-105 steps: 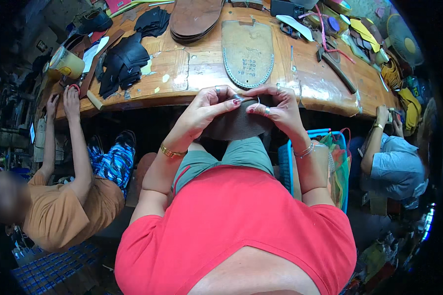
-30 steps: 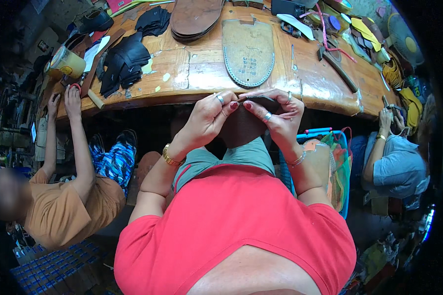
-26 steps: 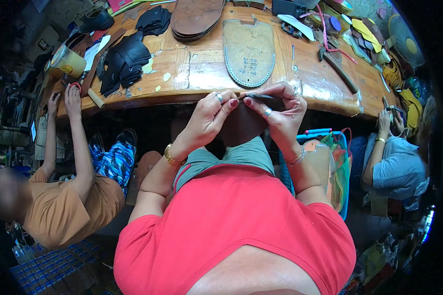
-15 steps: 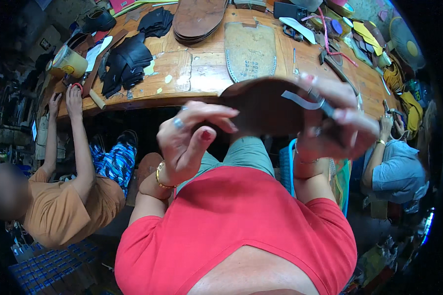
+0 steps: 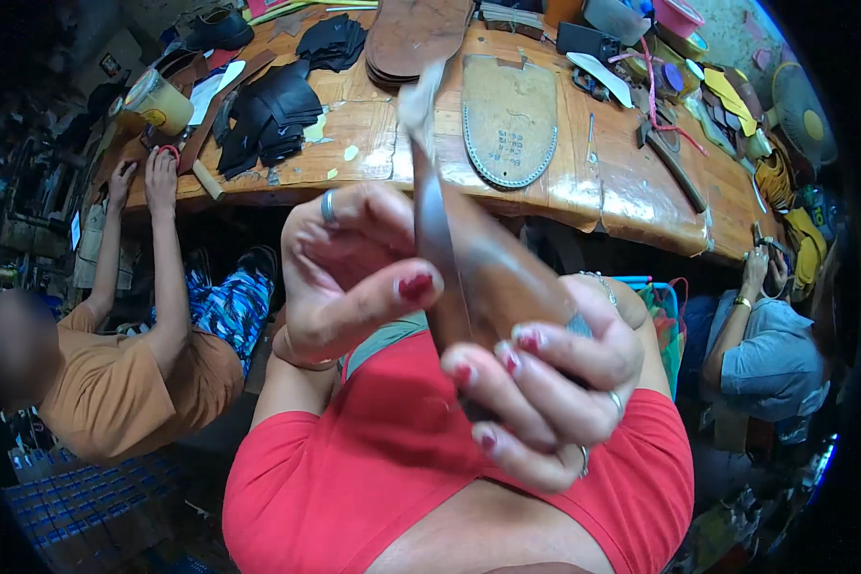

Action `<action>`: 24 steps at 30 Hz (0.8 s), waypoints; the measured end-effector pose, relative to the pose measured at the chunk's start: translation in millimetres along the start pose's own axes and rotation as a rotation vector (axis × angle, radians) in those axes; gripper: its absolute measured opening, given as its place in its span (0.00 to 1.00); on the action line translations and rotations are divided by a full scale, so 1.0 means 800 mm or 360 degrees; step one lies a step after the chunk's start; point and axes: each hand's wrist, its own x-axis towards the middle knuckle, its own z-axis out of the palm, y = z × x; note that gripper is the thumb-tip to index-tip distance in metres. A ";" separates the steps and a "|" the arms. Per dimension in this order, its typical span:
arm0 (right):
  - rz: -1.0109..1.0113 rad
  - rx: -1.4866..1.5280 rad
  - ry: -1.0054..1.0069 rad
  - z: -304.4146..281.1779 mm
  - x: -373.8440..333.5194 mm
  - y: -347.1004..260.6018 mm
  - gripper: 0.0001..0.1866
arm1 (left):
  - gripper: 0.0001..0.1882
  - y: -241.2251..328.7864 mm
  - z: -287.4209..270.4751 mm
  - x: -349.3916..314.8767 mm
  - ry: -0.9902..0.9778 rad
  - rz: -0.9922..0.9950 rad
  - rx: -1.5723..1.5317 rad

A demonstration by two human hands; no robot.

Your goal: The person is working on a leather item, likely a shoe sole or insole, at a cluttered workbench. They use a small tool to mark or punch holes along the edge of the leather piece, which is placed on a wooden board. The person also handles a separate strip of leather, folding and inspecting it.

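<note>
A glossy brown leather piece [image 5: 497,268] is held up in front of my chest, bent and tilted, blurred by motion. At its upper tip a pale, twisted strip [image 5: 419,110] sticks up. My right hand [image 5: 555,392] closes on the lower part, fingers wrapped over the front. A small grey bit of something [image 5: 579,325] shows by its fingers; what it is I cannot make out. My left hand [image 5: 354,268] is curled at the leather's left edge, thumb in front and fingertips partly hidden behind it.
On the wooden table [image 5: 373,177] lie a rounded, stitched tan panel [image 5: 510,120], stacked brown leather pieces [image 5: 416,38], black pieces [image 5: 273,115] and a hammer [image 5: 674,172]. One person works at the left [image 5: 143,373], another at the right [image 5: 775,335]. A blue basket stands beside me [image 5: 668,335].
The leather piece has turned from lying broadly level to standing steeply, and come closer to my chest. My right hand has moved left and down, and my left hand now meets its edge.
</note>
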 end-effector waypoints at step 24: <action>0.3511 0.1127 -0.0224 -0.018 -0.225 -0.092 0.09 | 0.06 -0.175 -0.150 -0.019 0.0301 -0.0910 0.0255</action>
